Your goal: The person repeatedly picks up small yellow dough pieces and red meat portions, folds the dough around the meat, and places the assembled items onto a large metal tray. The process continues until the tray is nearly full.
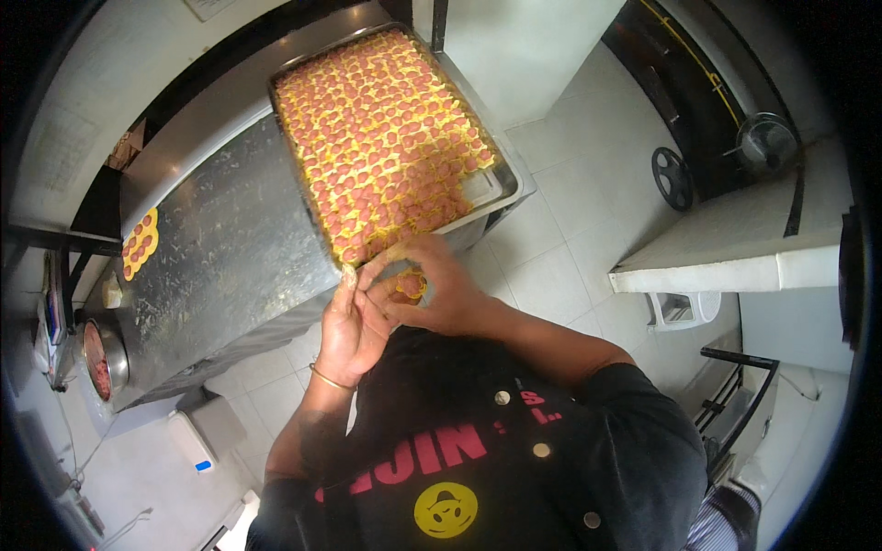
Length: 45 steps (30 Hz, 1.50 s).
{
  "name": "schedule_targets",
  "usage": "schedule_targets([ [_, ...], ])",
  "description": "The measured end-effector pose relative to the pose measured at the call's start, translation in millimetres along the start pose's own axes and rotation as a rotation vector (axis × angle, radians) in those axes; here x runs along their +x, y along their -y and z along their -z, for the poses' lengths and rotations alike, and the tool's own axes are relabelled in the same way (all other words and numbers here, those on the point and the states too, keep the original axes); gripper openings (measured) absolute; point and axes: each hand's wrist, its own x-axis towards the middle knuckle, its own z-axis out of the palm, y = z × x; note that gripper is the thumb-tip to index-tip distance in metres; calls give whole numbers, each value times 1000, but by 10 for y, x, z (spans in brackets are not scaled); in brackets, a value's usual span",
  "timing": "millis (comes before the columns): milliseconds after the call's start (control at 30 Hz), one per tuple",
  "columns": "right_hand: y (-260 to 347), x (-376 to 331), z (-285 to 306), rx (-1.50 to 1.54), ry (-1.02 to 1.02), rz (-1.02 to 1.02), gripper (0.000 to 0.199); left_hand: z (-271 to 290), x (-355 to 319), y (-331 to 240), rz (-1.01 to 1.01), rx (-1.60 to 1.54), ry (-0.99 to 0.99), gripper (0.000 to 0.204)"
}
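Pinching a yellow pastry piece [411, 284] between fingers [390, 264] of both hands, beside the tray [501, 188].

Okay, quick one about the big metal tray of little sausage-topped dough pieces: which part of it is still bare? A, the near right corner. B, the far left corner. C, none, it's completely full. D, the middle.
A: the tray shows bare metal only at its near right corner, while the sausage-topped dough pieces cover the rest; the right hand and left hand hold one more piece just below the tray's near edge.
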Motion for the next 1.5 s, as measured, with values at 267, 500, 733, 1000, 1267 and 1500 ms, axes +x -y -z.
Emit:
schedule_targets([
  [267,-714,369,963,-127,372,-262,25,-317,1133,188,53,144,57,65],
  [500,-1668,597,1023,-463,421,-346,24,-86,1451,45,-135,443,-163,60],
  [733,-1917,660,719,-532,320,-469,41,112,1020,-7,-235,511,-306,56],
  [1000,-1996,700,685,-659,436,-514,32,232,666,101,-337,560,-394,41],
  [1267,-2062,646,619,-717,406,-476,32,387,514,105,-398,540,-424,37],
  [1500,-1580,873,1048,-570,295,-392,27,1022,-94,-307,-432,573,-618,35],
])
